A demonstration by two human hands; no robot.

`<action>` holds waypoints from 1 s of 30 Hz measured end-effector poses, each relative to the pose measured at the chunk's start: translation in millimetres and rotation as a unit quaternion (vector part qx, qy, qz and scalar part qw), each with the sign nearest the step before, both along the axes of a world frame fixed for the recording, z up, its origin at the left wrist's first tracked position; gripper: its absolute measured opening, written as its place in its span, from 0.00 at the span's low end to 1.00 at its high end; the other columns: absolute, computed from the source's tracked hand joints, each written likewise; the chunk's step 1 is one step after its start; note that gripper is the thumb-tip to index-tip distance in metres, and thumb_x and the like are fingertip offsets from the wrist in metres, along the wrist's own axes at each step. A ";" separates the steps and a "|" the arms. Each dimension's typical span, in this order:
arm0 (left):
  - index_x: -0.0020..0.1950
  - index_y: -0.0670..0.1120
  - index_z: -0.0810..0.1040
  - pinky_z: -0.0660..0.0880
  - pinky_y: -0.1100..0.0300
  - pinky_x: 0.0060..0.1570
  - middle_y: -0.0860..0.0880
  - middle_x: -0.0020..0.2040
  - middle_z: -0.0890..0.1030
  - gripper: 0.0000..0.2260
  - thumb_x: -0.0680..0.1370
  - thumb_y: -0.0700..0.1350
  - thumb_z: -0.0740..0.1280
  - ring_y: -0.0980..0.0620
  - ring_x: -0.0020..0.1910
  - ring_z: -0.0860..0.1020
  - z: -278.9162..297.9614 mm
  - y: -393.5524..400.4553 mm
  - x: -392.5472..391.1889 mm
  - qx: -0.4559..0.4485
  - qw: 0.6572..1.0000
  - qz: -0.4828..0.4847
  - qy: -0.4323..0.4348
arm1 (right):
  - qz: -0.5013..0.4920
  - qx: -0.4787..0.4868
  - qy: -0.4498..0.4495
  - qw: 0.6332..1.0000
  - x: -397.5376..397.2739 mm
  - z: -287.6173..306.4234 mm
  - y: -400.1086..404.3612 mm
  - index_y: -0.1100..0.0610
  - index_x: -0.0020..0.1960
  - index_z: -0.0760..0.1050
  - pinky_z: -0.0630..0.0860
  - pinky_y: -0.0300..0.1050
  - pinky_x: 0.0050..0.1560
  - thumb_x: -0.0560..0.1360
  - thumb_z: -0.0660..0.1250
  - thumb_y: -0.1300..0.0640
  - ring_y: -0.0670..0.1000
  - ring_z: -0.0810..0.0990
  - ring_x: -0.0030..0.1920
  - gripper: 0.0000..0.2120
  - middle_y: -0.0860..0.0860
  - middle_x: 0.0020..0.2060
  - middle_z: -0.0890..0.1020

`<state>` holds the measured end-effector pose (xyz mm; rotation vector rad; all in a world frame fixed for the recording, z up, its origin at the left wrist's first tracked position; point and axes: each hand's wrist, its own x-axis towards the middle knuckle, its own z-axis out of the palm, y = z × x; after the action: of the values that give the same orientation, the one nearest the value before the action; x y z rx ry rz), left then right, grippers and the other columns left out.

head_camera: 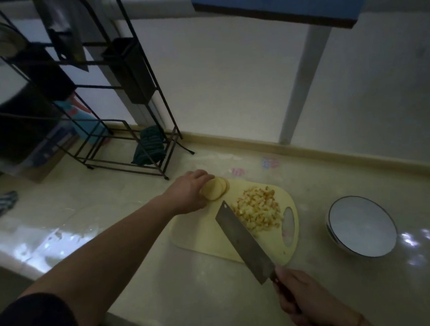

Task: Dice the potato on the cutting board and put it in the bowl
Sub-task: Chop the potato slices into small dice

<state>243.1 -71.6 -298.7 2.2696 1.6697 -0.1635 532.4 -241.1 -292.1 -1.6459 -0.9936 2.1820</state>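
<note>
A pale yellow cutting board (202, 236) lies on the counter. On its right part sits a heap of diced potato (258, 207). At the board's far left corner my left hand (188, 193) grips a small stack of round potato slices (215, 188). My right hand (309, 301) holds the dark handle of a cleaver (243, 242), whose blade hangs over the board just left of the dice, tip pointing away from me. An empty white bowl (362, 226) with a dark rim stands on the counter to the right of the board.
A black wire rack (123, 93) with dark holders and a green striped cloth (148, 145) stands at the back left. A white wall with a raised ledge runs behind the board. A blue shelf (276, 7) hangs overhead. A striped cloth (2, 203) lies far left.
</note>
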 end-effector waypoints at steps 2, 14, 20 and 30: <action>0.79 0.53 0.62 0.66 0.51 0.70 0.50 0.77 0.64 0.36 0.74 0.55 0.74 0.47 0.73 0.64 -6.1 2.2 0.3 -0.005 1.000 -0.002 -0.006 | -0.007 -0.010 -0.009 1.000 2.1 -3.0 2.4 0.60 0.41 0.69 0.55 0.36 0.24 0.81 0.54 0.43 0.48 0.60 0.21 0.22 0.56 0.26 0.67; 0.78 0.52 0.63 0.70 0.51 0.64 0.48 0.72 0.69 0.33 0.77 0.61 0.67 0.45 0.67 0.69 -24.0 16.9 28.4 0.017 1.000 -0.004 0.017 | -0.071 -0.016 -0.018 0.997 11.9 -1.9 13.7 0.62 0.42 0.69 0.54 0.35 0.24 0.82 0.53 0.45 0.47 0.59 0.21 0.21 0.57 0.26 0.66; 0.70 0.52 0.72 0.75 0.52 0.58 0.48 0.64 0.72 0.26 0.74 0.56 0.71 0.45 0.60 0.74 -24.0 24.1 37.1 0.001 0.999 0.024 -0.022 | -0.126 -0.032 0.024 0.991 3.6 -7.5 4.4 0.64 0.42 0.69 0.55 0.32 0.23 0.81 0.54 0.47 0.46 0.58 0.20 0.21 0.57 0.24 0.65; 0.63 0.50 0.74 0.71 0.58 0.51 0.51 0.58 0.72 0.18 0.74 0.48 0.71 0.51 0.56 0.71 -14.1 26.3 31.7 -0.012 0.997 -0.019 -0.070 | -0.124 -0.022 0.015 0.992 -1.7 -5.5 3.5 0.64 0.44 0.69 0.54 0.33 0.23 0.82 0.54 0.47 0.47 0.58 0.20 0.20 0.58 0.25 0.65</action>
<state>274.8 -45.4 -312.8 2.2405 1.5475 -0.0308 530.8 -237.6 -297.6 -1.6503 -0.6957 2.0697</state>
